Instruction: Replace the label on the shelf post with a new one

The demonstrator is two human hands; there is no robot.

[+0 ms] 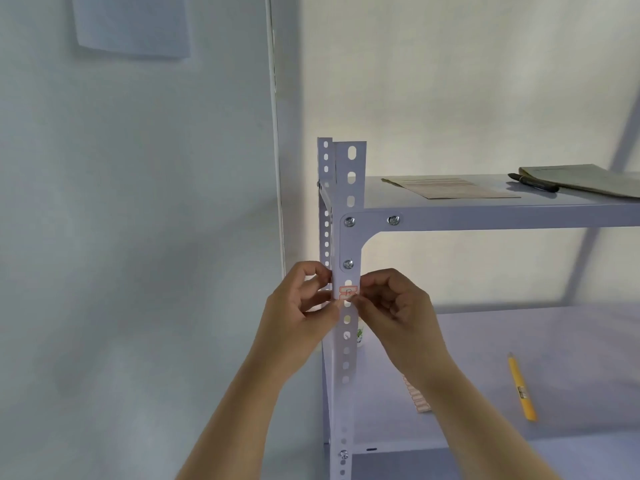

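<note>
A white perforated shelf post (347, 358) stands upright in the middle of the head view. A small white label with a red border (348, 292) sits on its front face, just below a bolted corner bracket. My left hand (304, 306) holds the post's left edge beside the label, fingers curled. My right hand (393, 303) pinches the label's lower right corner with thumb and forefinger. A sheet of red-bordered labels (417, 398) lies on the lower shelf, partly hidden behind my right forearm.
A yellow utility knife (521, 391) lies on the lower shelf (554, 341). The upper shelf (485, 211) carries a paper sheet (446, 188), a black marker (533, 182) and a notebook (585, 178). A small bottle (360, 336) stands behind the post. A white wall is on the left.
</note>
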